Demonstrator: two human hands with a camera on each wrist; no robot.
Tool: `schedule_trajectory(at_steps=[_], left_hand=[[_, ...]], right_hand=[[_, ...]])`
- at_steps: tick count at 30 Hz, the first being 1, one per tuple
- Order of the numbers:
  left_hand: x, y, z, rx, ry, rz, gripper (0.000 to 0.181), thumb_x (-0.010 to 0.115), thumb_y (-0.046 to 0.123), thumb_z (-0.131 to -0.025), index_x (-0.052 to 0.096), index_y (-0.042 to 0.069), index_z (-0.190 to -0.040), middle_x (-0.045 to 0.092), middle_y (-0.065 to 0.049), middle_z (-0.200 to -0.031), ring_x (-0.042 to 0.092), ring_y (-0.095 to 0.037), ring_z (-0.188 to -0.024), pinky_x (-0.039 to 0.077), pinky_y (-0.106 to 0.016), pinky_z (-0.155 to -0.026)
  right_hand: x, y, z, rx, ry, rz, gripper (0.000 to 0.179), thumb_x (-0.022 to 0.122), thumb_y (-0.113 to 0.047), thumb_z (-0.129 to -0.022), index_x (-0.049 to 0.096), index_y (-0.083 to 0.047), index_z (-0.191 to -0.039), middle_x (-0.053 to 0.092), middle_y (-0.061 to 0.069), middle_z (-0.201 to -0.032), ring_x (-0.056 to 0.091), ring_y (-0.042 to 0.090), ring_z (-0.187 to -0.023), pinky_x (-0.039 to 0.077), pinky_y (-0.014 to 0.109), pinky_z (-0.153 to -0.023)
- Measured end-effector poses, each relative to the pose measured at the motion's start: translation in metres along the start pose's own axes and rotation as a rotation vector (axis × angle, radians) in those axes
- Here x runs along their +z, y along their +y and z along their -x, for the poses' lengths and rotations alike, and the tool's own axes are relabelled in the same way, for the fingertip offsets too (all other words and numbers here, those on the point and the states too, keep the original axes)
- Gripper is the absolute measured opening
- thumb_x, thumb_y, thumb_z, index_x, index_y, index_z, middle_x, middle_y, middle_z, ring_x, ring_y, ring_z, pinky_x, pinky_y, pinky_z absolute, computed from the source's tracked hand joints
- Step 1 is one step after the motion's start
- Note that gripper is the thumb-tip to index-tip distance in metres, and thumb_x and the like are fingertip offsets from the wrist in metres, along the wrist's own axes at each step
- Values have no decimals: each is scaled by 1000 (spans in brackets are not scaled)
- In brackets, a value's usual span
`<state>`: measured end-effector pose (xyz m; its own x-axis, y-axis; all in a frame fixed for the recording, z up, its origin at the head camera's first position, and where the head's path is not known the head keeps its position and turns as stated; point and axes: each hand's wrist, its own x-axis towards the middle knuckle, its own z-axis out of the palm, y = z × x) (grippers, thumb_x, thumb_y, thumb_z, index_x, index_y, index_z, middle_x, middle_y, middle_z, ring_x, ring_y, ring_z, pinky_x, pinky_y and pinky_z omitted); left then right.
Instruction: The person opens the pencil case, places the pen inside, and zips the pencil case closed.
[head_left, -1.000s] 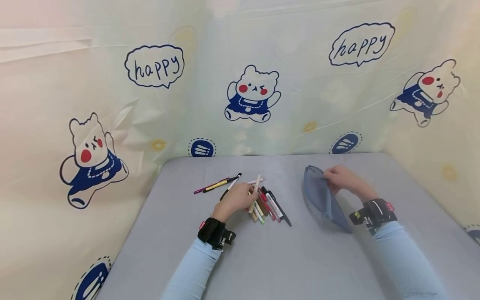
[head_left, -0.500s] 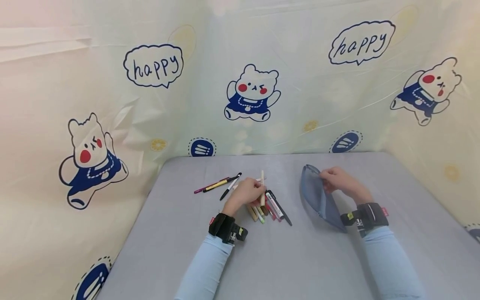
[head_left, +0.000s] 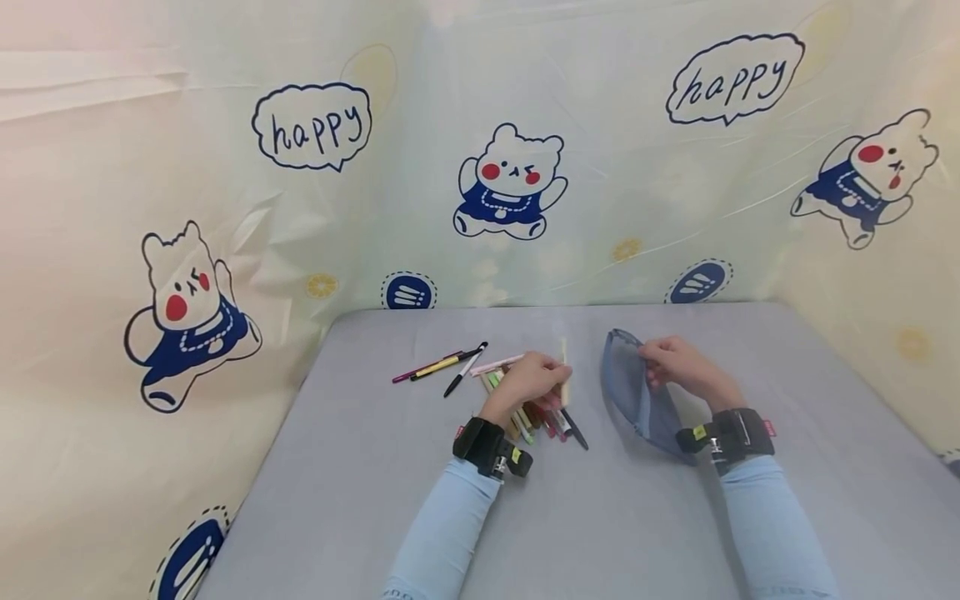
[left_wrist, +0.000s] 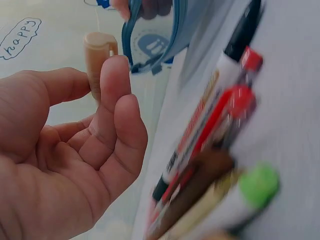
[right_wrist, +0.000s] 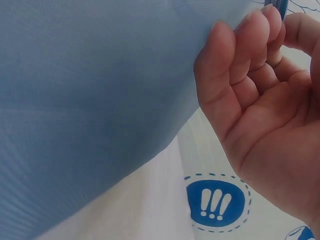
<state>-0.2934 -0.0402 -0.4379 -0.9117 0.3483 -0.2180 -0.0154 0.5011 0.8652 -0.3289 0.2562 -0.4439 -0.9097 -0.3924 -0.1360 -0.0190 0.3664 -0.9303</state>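
Head view: the left hand (head_left: 528,382) pinches a beige pen (head_left: 566,393), its long axis running up and away, beside the loose pens (head_left: 522,422); the blue pouch (head_left: 627,387) is just to its right, rim pinched by the right hand (head_left: 684,367). Left wrist: the pen stands cap up, pouch rim beyond. Right wrist: curled fingers at the pouch's edge

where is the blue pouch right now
In the head view, the blue pouch is right of centre, its upper edge pinched by the right hand, with the pale pen in the left hand just to its left.
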Motion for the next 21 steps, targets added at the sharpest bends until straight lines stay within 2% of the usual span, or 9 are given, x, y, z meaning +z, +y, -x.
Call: schedule_trajectory(at_steps=[8, 14, 21], left_hand=[[20, 3, -15, 4, -33, 154, 34, 59, 34, -98, 68, 5, -113, 71, -8, -80, 69, -16, -65, 57, -29, -59], [30, 9, -20, 12, -55, 163, 36, 57, 32, -98, 67, 2, -116, 71, -7, -80, 69, -15, -64, 57, -28, -58], [39, 17, -27, 34, -44, 175, 29, 59, 33, -98, 71, 8, -105, 72, -7, -78, 70, -17, -64, 58, -33, -62]], right_hand=[[-3, 3, 1, -23, 15, -43, 35, 45, -19, -102, 42, -13, -67, 51, -2, -65, 55, 12, -58, 52, 28, -60], [-2, 4, 1, -19, -9, -57, 35, 45, -18, -102, 43, -12, -69, 51, -2, -65, 55, 12, -59, 51, 28, -61], [-5, 4, 1, -25, -12, -40, 34, 44, -19, -102, 44, -13, -68, 52, -3, -65, 56, 12, -59, 52, 29, -61]])
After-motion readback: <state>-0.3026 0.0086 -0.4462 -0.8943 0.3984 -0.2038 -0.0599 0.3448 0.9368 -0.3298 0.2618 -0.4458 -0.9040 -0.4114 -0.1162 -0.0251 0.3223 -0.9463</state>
